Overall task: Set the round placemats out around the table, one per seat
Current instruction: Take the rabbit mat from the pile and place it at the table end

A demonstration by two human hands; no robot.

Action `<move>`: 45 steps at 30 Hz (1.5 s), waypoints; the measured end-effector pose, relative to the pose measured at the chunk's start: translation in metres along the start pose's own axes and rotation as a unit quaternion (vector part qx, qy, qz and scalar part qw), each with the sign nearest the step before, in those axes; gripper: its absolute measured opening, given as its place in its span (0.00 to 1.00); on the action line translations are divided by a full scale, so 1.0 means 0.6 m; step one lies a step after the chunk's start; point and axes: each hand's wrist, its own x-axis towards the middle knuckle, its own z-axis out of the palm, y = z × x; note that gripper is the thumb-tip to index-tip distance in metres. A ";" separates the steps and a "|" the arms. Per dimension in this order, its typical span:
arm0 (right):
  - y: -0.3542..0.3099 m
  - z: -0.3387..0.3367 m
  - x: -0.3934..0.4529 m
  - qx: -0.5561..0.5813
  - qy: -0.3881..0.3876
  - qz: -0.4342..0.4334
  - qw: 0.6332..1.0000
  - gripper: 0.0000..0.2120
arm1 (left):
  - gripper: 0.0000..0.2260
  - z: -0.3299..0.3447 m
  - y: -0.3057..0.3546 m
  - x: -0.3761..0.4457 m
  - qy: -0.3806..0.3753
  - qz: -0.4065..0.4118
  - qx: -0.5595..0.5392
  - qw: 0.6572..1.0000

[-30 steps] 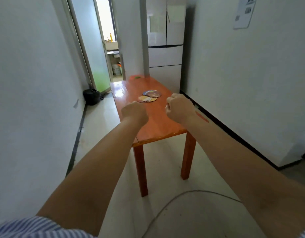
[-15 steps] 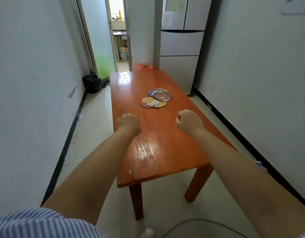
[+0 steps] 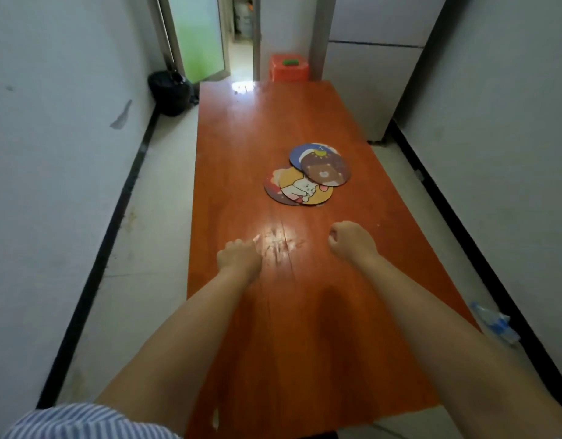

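Observation:
Several round cartoon placemats lie overlapping in a loose pile on the orange wooden table (image 3: 241,147), right of its middle. A brown bear mat (image 3: 326,171) lies on top of a blue mat (image 3: 305,152). A yellow cat mat (image 3: 305,190) covers a dark reddish mat (image 3: 271,189). My left hand (image 3: 240,256) is a closed fist over the table near its left edge, well short of the pile. My right hand (image 3: 352,242) is also fisted, empty, just in front of the pile.
White walls close in on both sides. A black bag (image 3: 170,91) sits on the floor at far left. An orange stool (image 3: 289,67) with a green item stands beyond the table's far end, beside a white fridge (image 3: 371,83). A plastic bottle (image 3: 494,324) lies on the floor at right.
I have walked up to the table, so it now fills the view. Both fists have stayed closed and now hover over the tabletop, closer to the mats.

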 end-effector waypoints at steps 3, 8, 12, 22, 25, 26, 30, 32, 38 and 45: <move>0.015 0.023 0.084 -0.009 -0.015 -0.027 0.999 0.10 | 0.18 0.039 0.007 0.036 -0.012 -0.024 -0.012 1.000; 0.031 0.063 0.212 -0.027 -0.036 -0.074 0.996 0.11 | 0.25 0.098 0.015 0.085 -0.029 -0.117 -0.009 0.993; 0.030 0.095 0.282 -0.024 -0.057 -0.111 0.992 0.16 | 0.29 0.143 0.013 0.100 -0.050 -0.127 -0.020 0.990; 0.074 0.139 0.341 -0.104 -0.017 -0.218 0.970 0.10 | 0.27 0.168 0.004 0.088 0.006 -0.125 -0.052 0.991; 0.083 0.133 0.340 -0.048 0.012 -0.215 0.975 0.11 | 0.27 0.169 0.002 0.089 0.011 -0.130 -0.044 0.991; 0.085 0.129 0.335 -0.024 0.026 -0.214 0.976 0.10 | 0.27 0.169 0.003 0.089 0.013 -0.130 -0.039 0.991; 0.088 0.107 0.263 0.049 0.063 -0.280 0.957 0.06 | 0.27 0.164 0.008 0.090 0.000 -0.132 -0.022 0.991; 0.102 0.106 0.197 0.064 0.079 -0.325 0.940 0.08 | 0.25 0.156 0.016 0.086 0.002 -0.129 -0.025 0.991; 0.157 0.116 -0.012 0.081 0.012 -0.357 0.931 0.06 | 0.21 0.126 0.079 0.021 -0.013 -0.103 -0.335 0.937; 0.205 0.121 -0.192 0.049 -0.003 -0.329 0.943 0.11 | 0.14 0.137 0.128 -0.104 -0.159 -0.209 -0.516 0.815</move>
